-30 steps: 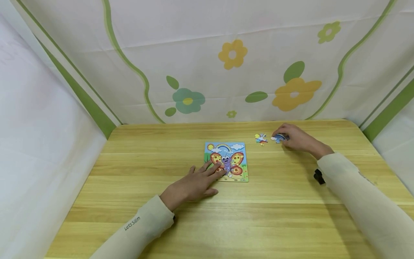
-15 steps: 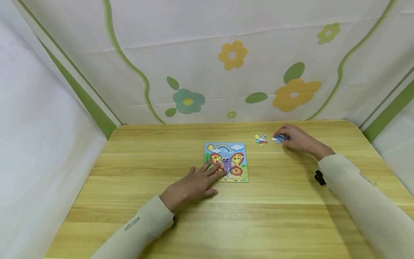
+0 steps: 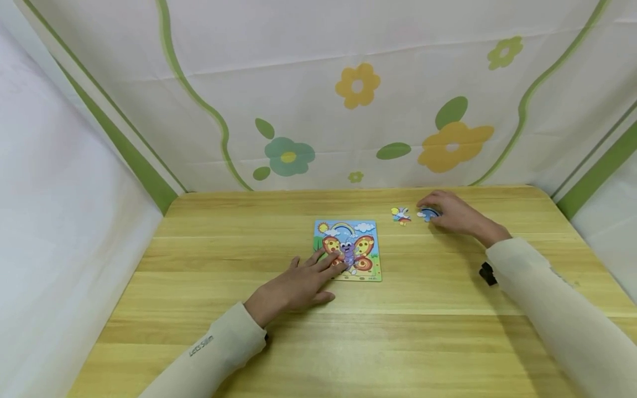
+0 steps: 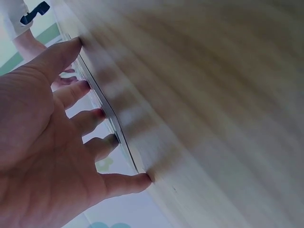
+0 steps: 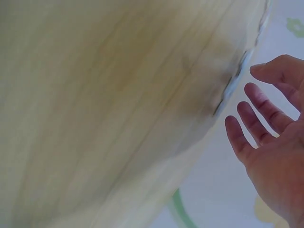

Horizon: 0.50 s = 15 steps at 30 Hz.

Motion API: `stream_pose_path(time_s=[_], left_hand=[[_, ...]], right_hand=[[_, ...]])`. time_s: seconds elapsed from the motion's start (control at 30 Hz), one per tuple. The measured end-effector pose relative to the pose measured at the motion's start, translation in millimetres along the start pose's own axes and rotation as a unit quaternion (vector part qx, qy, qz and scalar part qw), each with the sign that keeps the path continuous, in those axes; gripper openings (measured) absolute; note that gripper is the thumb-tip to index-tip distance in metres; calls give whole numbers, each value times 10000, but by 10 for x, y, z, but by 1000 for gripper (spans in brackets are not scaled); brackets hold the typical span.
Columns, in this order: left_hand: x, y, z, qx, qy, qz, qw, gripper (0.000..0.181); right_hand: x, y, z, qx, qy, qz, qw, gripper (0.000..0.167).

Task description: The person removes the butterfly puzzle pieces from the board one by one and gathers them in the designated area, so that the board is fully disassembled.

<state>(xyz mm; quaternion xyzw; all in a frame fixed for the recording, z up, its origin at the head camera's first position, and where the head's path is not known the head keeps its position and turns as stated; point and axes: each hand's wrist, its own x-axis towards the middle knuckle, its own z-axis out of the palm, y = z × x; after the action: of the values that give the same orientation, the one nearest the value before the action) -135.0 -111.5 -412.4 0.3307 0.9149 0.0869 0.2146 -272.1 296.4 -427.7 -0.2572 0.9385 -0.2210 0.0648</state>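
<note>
A square jigsaw puzzle (image 3: 368,228) with a butterfly, rainbow and sun picture lies flat on the table. My left hand (image 3: 301,282) rests on its lower left part with fingers spread, covering some of the picture. In the left wrist view, the left fingertips (image 4: 97,113) touch the board and the table. At the back right, my right hand (image 3: 460,214) hovers over a blue puzzle piece (image 3: 428,213) with a rainbow on it. In the right wrist view, the right hand (image 5: 275,128) is loosely bent, and its fingers are apart from the flat piece (image 5: 232,85).
Left of the rainbow piece lies more loose puzzle (image 3: 401,215), colourful with a yellow patch. The wooden table (image 3: 348,342) ends at a white flowered cloth (image 3: 308,99) behind, with cloth walls on both sides.
My right hand has shifted slightly over the rainbow piece, and the piece shows a little more between thumb and fingers. The left hand and the butterfly puzzle stay in place.
</note>
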Motion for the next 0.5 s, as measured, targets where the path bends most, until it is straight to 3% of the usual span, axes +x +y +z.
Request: stream_pose_path(time_s=[0.5], left_hand=[[23,2,22,288,241,60,9993,69]], right_hand=[[247,-538,118,200,99,-326,9992,41]])
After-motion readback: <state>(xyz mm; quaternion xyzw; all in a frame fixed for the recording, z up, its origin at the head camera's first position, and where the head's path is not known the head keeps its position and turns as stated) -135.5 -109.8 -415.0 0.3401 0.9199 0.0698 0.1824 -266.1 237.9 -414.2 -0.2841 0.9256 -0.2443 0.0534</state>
